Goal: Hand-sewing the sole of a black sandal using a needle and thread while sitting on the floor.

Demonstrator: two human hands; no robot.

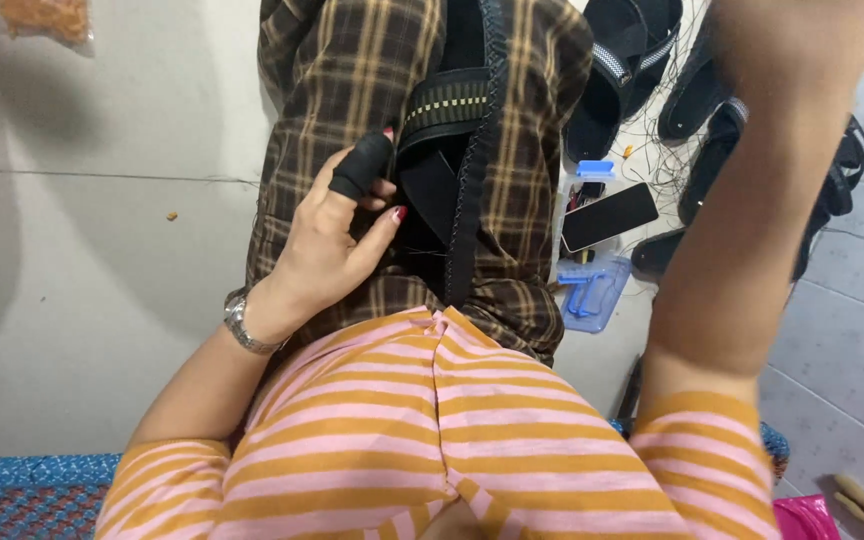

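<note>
Fingers (377, 195) of the left hand (327, 240) press together on a black leather shoe upper (442, 150) edged with stitched braid, which lies on the lap over a brown plaid cloth (352, 60). A black fabric sleeve (362, 165) covers the forefinger, and a silver metal wristwatch (242, 325) sits on the wrist. The right arm (752, 180) is raised, its hand out of view, so I cannot tell how those fingers stand. On the floor beside the lap lie a black smartphone (607, 215), a clear blue plastic box (592, 290) and several black sandals (632, 50) among loose threads.
</note>
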